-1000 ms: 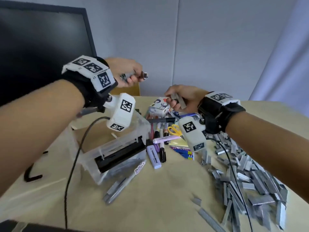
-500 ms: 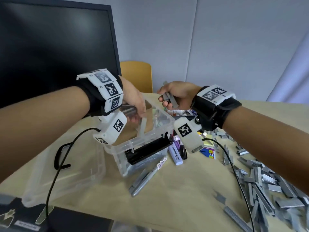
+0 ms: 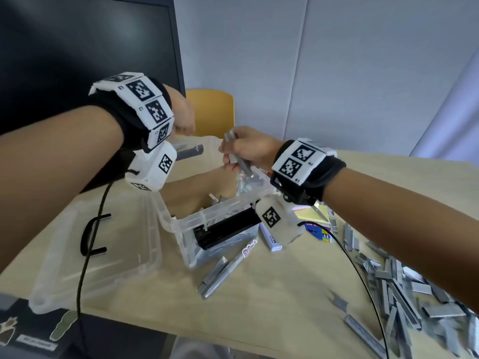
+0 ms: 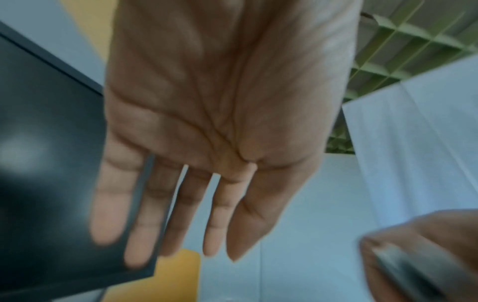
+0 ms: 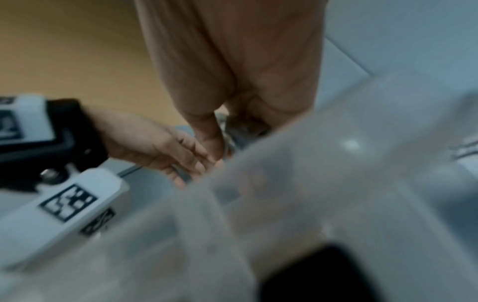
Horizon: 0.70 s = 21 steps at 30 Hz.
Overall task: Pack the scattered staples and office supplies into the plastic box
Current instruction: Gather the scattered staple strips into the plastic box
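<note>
I see my right hand raised over the far side of the clear plastic box, its fingers curled round a small bundle of gray staple strips that angles down toward the open top. My left hand hovers beside it, above the box's far left corner, with the palm flat and the fingers straight and slightly spread, holding nothing. The box sits near the middle of the tan table; a black stapler shows through its near wall, and a few loose staple strips lie inside. Its clear lid lies flat on the table just left of the box. In front of the box a gray marker rests on the table, and to the right, partly hidden by my wrist camera, I can make out a pale highlighter, a yellow sticky-note pad and a small blue packet. A large loose heap of staples spreads across the right side of the table, well apart from the box. A dark monitor stands behind on the left, with a yellow chair beyond the table.
</note>
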### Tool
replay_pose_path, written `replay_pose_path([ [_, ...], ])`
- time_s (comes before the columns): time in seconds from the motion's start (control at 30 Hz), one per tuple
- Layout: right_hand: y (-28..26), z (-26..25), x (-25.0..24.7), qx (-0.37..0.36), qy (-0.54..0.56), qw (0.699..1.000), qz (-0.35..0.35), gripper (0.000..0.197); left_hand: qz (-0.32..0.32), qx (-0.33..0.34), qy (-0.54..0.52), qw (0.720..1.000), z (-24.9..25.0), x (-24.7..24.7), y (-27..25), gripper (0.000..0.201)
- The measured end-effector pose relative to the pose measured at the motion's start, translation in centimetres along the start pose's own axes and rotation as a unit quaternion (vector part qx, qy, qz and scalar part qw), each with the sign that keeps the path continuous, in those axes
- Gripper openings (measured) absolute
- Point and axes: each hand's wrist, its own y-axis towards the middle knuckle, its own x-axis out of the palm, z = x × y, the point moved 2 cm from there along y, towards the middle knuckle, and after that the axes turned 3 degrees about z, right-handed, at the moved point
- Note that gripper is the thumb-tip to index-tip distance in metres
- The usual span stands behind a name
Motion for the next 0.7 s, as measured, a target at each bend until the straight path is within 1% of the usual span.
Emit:
replay_pose_path([
  [0.03,-0.1,0.0,0.3,-0.016,-0.035,0.999,-0.013,0.015,0.019,-0.003,0.040,0.999,-0.5,-0.2,0.3,0.027],
  [0.1,-0.5,0.0,0.8,-0.054,-0.127,0.990,-0.031,0.014,0.023,-0.021,0.082,0.996,-1.4,-0.2,1.3,0.040],
  [0.17,-1.0,0.2,1.0,-0.095,-0.218,0.971,-0.035,0.012,0.012,-0.043,0.085,0.995,-2.1,0.4,2.2,0.045],
  [0.2,-1.3,0.3,1.0,-0.116,-0.261,0.957,-0.037,0.016,0.003,-0.055,0.088,0.995,-2.2,0.7,2.5,0.048],
  [0.23,-1.7,0.6,1.1,-0.131,-0.298,0.944,-0.049,0.019,-0.006,-0.065,0.087,0.994,-2.3,1.0,2.6,0.050],
  [0.3,-2.6,1.1,1.3,-0.148,-0.335,0.926,-0.091,0.020,-0.026,-0.074,0.081,0.994,-2.0,1.7,2.9,0.053],
  [0.37,-3.2,1.6,1.4,-0.153,-0.343,0.919,-0.120,0.020,-0.044,-0.077,0.081,0.993,-1.7,2.0,3.0,0.056],
  [0.4,-3.4,1.7,1.4,-0.155,-0.345,0.918,-0.120,0.020,-0.048,-0.080,0.077,0.993,-1.5,2.0,2.9,0.056],
  [0.5,-3.5,1.8,0.8,-0.156,-0.327,0.928,-0.088,0.016,-0.040,-0.074,0.037,0.996,-0.9,1.7,2.6,0.051],
  [0.57,-3.6,1.7,0.1,-0.160,-0.294,0.940,-0.066,0.011,-0.033,-0.047,-0.002,0.998,0.1,1.3,2.5,0.047],
  [0.63,-3.8,1.5,-0.9,-0.159,-0.255,0.953,-0.043,0.012,-0.016,-0.020,-0.038,0.999,1.8,0.5,1.9,0.045],
  [0.7,-4.1,1.3,-2.5,-0.159,-0.236,0.959,-0.016,0.013,0.005,0.009,-0.071,0.997,4.2,-0.5,1.6,0.047],
])
